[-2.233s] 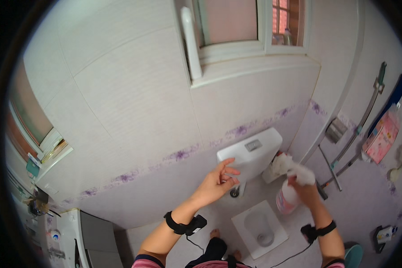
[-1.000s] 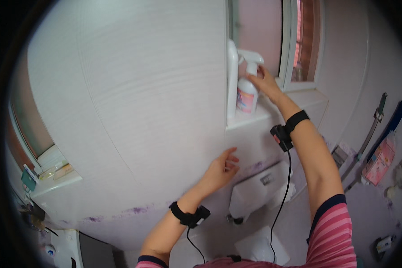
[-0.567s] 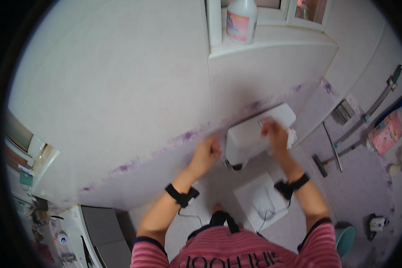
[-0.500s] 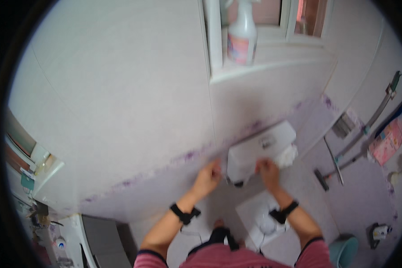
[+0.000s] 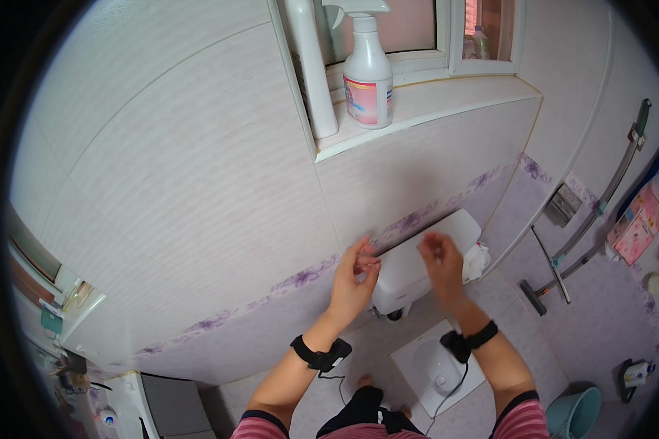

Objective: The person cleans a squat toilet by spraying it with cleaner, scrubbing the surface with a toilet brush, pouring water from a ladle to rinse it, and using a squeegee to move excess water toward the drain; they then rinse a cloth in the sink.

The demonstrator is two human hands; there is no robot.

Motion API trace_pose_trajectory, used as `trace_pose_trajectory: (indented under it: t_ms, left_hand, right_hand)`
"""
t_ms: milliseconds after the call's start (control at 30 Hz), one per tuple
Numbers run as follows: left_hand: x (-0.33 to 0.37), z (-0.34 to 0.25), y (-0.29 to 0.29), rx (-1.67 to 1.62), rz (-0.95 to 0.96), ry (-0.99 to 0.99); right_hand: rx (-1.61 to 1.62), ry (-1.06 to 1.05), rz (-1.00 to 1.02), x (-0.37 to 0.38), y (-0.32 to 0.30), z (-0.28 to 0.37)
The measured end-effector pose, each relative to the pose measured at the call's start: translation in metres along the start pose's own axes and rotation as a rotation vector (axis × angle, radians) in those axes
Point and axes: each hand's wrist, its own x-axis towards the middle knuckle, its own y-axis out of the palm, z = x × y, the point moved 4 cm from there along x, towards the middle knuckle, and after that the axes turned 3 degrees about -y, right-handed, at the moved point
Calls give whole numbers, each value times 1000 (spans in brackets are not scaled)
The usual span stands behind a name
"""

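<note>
A white toilet cistern (image 5: 406, 271) is fixed low on the wall in front of me. At its left end my left hand (image 5: 354, 282) is raised with curled fingers held apart, and nothing shows in it. Over the cistern's lid hovers my right hand (image 5: 444, 265), fingers bent and slightly blurred, with no object visible in them. A crumpled white bag or cloth (image 5: 477, 261) hangs at the cistern's right end. On the window ledge above stand a white spray bottle (image 5: 368, 84) with a pink label and a tall white bottle (image 5: 311, 73).
A white squat toilet pan (image 5: 436, 369) lies in the floor below my right forearm. At the right are a squeegee (image 5: 532, 296), a pink package (image 5: 637, 219) and a teal bucket (image 5: 575, 411). A grey cabinet (image 5: 172, 406) stands at lower left. Black straps with cables circle both wrists.
The view has shifted, showing more of the ledge and bottles. Both hands have risen a little; the left fingers have spread from a closer curl, and the right hand has lifted over the cistern lid.
</note>
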Motion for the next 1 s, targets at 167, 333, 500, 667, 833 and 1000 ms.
trace_pose_trajectory:
  t_ms: [167,333,500,667,833,1000]
  left_hand:
    - [9,-10,-2,27,39,-19]
    - [-28,63,-19,104,116,-225]
    - [-82,178,-33,214,116,-417]
    - [-135,298,-12,169,52,-495]
    - [-179,388,38,72,101,-644]
    - [-203,438,87,-47,183,-863]
  right_hand:
    - [209,-137,-54,56,10,62]
    - [250,30,111,-4,48,-3]
    - [220,472,453,-167,73,-173]
    - [438,1246,47,-284,56,-382]
    - [1045,1482,-481,-293,49,-559]
    - [1270,1403,-654,-257,64,-663]
